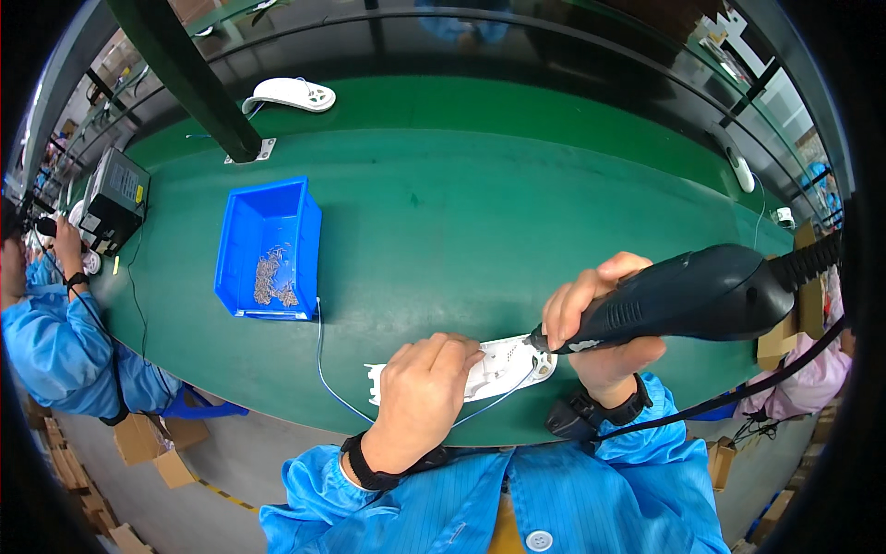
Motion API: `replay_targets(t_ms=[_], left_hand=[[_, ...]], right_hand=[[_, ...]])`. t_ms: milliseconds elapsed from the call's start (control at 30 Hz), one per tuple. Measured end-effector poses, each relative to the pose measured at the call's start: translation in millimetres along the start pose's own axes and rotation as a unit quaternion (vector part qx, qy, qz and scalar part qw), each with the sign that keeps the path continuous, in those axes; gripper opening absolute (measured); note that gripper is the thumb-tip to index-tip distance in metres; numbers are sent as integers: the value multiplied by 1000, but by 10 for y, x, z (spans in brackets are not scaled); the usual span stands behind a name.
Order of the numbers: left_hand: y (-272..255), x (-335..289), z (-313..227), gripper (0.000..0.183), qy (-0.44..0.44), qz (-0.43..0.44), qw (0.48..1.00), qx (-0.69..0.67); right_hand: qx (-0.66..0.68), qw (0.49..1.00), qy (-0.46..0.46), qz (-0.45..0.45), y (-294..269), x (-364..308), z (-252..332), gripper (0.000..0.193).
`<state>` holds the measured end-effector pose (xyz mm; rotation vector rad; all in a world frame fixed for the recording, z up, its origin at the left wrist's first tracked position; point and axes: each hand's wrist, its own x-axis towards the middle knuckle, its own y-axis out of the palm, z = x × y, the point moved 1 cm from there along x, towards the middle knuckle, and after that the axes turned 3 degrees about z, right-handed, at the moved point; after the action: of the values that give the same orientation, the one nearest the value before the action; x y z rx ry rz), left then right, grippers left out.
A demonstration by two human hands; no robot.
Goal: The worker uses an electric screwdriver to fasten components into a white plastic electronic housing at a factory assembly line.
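Observation:
A white plastic housing (pixel 503 362) lies on the green bench near its front edge, with a thin pale cable running from it. My left hand (pixel 426 374) is closed over the left part of this housing and presses it to the bench; its fingertips rest on the plastic. In my right hand (pixel 591 319) is a black electric screwdriver (pixel 688 300), held tilted, its tip down at the right part of the housing. Whether a screw sits under the tip is too small to tell. Left of my hands stands a blue bin (pixel 268 249) with many small screws (pixel 274 279) in it.
A green post (pixel 189 78) rises from the bench at the back left. Beyond it lies a white curved part (pixel 293 93). A black box-shaped device (pixel 115 201) stands at far left, beside a co-worker's blue sleeve (pixel 55 319). The screwdriver's cord (pixel 738 392) loops at right.

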<state>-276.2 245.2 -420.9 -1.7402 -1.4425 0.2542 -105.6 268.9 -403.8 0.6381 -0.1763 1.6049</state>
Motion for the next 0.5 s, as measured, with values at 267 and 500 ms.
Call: replay_targets(t_ms=[267, 500], left_hand=[[27, 19, -162, 21, 116, -12, 993, 8], [13, 1, -118, 19, 74, 5, 996, -47]], right_hand=[[151, 981, -90, 86, 174, 41, 330, 72], [154, 971, -133, 123, 249, 7, 266, 67]])
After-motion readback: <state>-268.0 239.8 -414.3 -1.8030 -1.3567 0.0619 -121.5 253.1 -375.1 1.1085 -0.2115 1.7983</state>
